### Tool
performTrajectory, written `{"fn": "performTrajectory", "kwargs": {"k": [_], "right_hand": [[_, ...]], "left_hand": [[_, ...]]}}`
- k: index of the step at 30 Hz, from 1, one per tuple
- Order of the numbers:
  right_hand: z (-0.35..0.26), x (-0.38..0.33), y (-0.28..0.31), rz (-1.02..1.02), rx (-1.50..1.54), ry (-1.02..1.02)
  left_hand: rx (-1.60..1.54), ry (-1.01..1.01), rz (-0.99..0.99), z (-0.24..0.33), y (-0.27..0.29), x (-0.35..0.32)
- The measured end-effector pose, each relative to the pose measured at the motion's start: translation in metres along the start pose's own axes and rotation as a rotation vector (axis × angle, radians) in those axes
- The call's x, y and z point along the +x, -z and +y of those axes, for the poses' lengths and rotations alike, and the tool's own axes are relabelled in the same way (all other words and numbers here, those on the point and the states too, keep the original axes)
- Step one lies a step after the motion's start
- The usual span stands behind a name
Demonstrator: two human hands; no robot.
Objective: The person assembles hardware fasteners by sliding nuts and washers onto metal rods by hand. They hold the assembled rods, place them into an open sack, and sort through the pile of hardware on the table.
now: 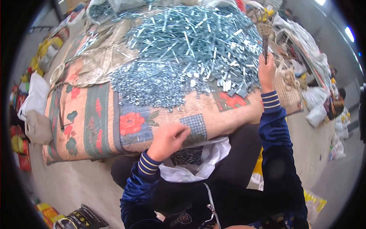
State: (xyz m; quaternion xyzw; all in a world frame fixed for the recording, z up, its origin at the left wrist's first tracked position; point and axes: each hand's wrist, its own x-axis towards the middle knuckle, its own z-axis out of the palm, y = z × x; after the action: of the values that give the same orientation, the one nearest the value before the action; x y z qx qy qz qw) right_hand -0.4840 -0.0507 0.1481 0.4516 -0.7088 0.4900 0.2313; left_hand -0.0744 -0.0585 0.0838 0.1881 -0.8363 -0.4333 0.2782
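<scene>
My right hand [268, 72] is raised at the right edge of the padded table and grips a bundle of thin dark rods [265, 44]. The upper end of the bundle runs up to a tan, rope-like wrapping [264, 29]. My left hand [169, 141] hovers over the table's near edge, its fingers curled and pinched together; whatever they hold, if anything, is too small to see. Just below it, a white plastic bag [213, 160] in my lap gapes around several dark, screw-like pieces [187, 156]. Small shiny washers or nuts [148, 84] lie in front of a big heap of flat metal strips [187, 38].
A flowered cloth [91, 122] covers the table. On its left lie a crumpled beige cloth [101, 61] and a thin dark rod [58, 107]. A cream plastic jug [37, 128] stands by the left edge. White sacks [316, 103] and a woven basket [286, 91] are at the right.
</scene>
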Motion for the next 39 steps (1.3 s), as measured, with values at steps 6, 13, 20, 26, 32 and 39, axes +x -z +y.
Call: {"fn": "performTrajectory", "kwargs": {"k": [6,13,20,26,32,39], "right_hand": [[-0.147,0.019,-0.129,-0.347,0.258,0.281],[-0.21,0.087,-0.345,-0.549,-0.325,0.422],[-0.196,0.144,-0.466,-0.685,-0.515,0.386],[-0.155,0.136,-0.446,-0.833,-0.545,0.443],[-0.137,0.066,-0.329,-0.738,-0.301,0.404],[-0.127,0.012,-0.22,-0.729,-0.308,0.258]], "left_hand": [[0.314,0.026,0.434,-0.039,0.048,0.018],[0.326,0.128,0.54,-0.055,0.065,0.009],[0.149,0.268,0.441,-0.059,0.095,-0.001],[0.232,0.226,0.49,-0.059,0.09,0.007],[0.36,0.2,0.612,-0.067,0.083,0.01],[0.569,0.153,0.792,-0.085,0.08,0.022]]}}
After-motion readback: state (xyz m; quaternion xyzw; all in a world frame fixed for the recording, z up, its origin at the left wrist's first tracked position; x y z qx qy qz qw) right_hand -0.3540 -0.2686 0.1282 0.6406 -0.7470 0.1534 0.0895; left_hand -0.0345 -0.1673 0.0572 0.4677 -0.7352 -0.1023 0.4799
